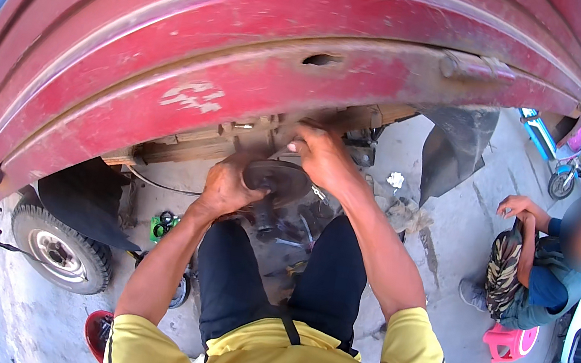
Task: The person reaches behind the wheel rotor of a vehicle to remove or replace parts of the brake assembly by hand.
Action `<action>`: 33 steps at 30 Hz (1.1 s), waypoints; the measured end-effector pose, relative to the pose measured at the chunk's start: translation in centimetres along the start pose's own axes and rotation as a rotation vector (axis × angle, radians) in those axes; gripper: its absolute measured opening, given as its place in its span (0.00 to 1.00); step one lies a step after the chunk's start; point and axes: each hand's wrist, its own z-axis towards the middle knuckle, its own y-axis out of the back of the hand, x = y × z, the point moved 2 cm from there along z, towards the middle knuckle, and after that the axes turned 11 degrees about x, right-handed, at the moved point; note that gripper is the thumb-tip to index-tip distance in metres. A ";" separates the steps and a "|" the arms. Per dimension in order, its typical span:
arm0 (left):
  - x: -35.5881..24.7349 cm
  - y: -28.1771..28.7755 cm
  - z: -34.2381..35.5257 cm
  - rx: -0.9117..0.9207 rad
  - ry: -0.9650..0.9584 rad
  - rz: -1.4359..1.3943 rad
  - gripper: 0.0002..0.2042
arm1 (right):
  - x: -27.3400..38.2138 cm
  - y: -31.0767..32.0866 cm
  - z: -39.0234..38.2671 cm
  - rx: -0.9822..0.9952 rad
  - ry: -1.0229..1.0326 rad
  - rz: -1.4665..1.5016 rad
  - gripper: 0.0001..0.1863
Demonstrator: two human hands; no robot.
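Under the edge of a red, ribbed truck body, both my hands work close together. My left hand grips the left side of a dark, round metal part, its thumb over the near edge. To the right and a little higher, my right hand is closed, fingers curled in at the rusty underside beam. Whatever lies within those fingers is hidden by the hand and the shadow. The round part sits in front of my knees, and its lower side blurs into dark, greasy pieces.
A wheel and a black mud flap are at left; another flap hangs at right. A green object and a red container lie on the ground. Right, a person sits by a pink stool.
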 end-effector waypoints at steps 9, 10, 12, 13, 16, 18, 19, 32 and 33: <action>1.1 -1.6 1.7 0.137 0.048 0.106 0.36 | -1.8 -2.5 2.4 -0.203 0.224 0.071 0.14; 1.9 -1.9 0.9 -0.014 -0.006 0.121 0.32 | -2.6 -3.0 2.7 -0.056 -0.080 0.333 0.16; 1.0 -0.6 1.3 0.048 0.011 0.092 0.30 | -4.4 -2.9 2.5 -0.113 -0.140 0.550 0.19; 0.6 -0.2 1.2 0.119 0.049 0.067 0.29 | -4.5 -3.1 2.5 -0.114 -0.115 0.546 0.20; 1.1 0.1 0.4 0.179 0.085 0.001 0.28 | -3.8 -5.2 2.9 -0.135 -0.092 0.442 0.15; 1.6 -0.8 0.2 0.121 0.064 -0.030 0.26 | -3.9 -5.8 3.0 -0.068 -0.069 0.318 0.12; 2.1 -1.5 0.4 0.065 0.042 -0.039 0.25 | -3.8 -5.8 3.0 -0.060 -0.062 0.328 0.11; 0.1 0.5 0.7 0.234 0.107 -0.005 0.23 | -4.4 -3.3 2.4 -0.067 -0.025 0.157 0.14; 0.3 0.5 0.7 0.220 0.108 -0.007 0.23 | -4.4 -2.9 2.2 -0.020 -0.114 0.190 0.14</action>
